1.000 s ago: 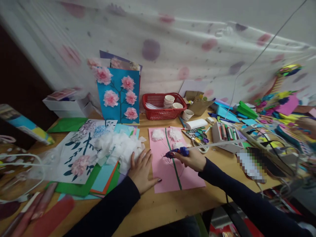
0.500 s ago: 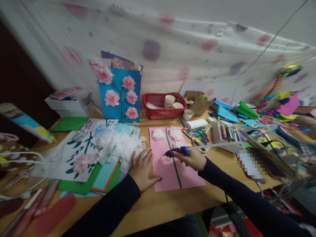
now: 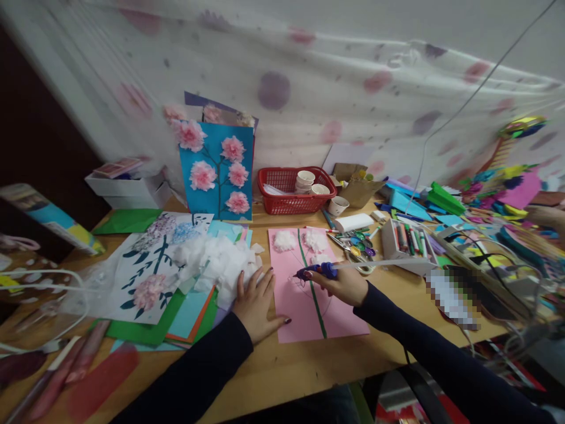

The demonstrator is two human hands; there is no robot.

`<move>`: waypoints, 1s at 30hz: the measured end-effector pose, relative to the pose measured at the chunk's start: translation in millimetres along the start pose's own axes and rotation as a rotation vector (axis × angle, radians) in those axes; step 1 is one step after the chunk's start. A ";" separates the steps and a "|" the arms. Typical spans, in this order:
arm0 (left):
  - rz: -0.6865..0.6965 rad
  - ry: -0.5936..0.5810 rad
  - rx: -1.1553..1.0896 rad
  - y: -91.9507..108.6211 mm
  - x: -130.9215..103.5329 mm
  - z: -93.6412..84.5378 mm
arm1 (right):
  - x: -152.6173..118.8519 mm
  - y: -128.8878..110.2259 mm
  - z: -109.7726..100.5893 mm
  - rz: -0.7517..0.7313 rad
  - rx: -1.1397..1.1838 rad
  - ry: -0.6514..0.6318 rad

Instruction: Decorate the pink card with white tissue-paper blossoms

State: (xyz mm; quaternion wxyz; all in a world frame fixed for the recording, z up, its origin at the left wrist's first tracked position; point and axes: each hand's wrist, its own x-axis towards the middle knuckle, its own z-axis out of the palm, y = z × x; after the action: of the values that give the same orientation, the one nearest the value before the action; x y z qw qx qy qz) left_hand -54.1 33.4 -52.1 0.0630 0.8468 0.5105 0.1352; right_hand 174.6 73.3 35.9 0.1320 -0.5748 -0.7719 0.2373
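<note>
A pink sheet (image 3: 291, 318) with a green stem line (image 3: 318, 312) lies on the table, white fluffy tufts (image 3: 285, 241) on its upper part. My right hand (image 3: 342, 284) is wrapped round a blue glue gun (image 3: 324, 270), whose tip points left, over or on the sheet left of the stem. A clear glue stick (image 3: 384, 262) sticks out of its back. My left hand (image 3: 257, 306) lies with fingers spread at the sheet's left edge, beside a heap of white tissue pieces (image 3: 216, 259), and holds nothing.
Behind stand a blue board with pink flowers (image 3: 209, 203) and a red basket (image 3: 293, 204) with paper cups. Scissors (image 3: 339, 241), a box of markers (image 3: 404, 250) and a power strip (image 3: 468, 259) are at the right. Coloured papers (image 3: 145, 331) lie at the left.
The whole view has shifted slightly, so things sit a little further right. Both hands keep nearly the same places, the right still holding the glue gun.
</note>
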 end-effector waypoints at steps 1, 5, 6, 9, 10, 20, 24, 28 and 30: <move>0.000 0.001 0.005 0.1 0.1 -0.1 | 0.0 0.3 -0.3 -0.009 -0.013 0.015; -0.004 -0.001 0.009 0.9 0.0 0.2 | -1.1 1.5 -1.5 -0.013 -0.003 0.022; -0.005 0.000 0.003 1.1 0.0 0.2 | -1.5 1.8 -1.6 -0.003 0.009 0.012; -0.008 -0.001 -0.019 1.5 0.0 -0.6 | -2.7 2.0 -1.7 0.014 0.037 -0.019; -0.009 -0.002 -0.025 1.5 0.0 -1.1 | -3.0 1.9 -1.6 0.011 0.039 -0.025; -0.004 -0.007 -0.011 1.4 0.2 -1.0 | -5.9 1.9 0.7 0.015 0.068 -0.051; -0.008 -0.009 -0.001 1.3 -0.2 -1.3 | -4.8 3.9 2.1 -0.041 0.013 -0.008; -0.011 -0.013 -0.010 1.9 -0.1 -2.6 | -4.5 3.5 1.5 -0.015 0.051 -0.032; -0.011 -0.010 -0.005 2.1 0.2 -2.7 | -4.6 3.2 1.2 0.009 0.073 -0.058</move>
State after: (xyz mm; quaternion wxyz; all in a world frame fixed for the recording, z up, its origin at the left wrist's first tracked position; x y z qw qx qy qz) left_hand -53.1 32.5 -48.9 0.0683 0.8444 0.5147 0.1319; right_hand 178.1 69.4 33.6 0.1295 -0.5661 -0.7636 0.2823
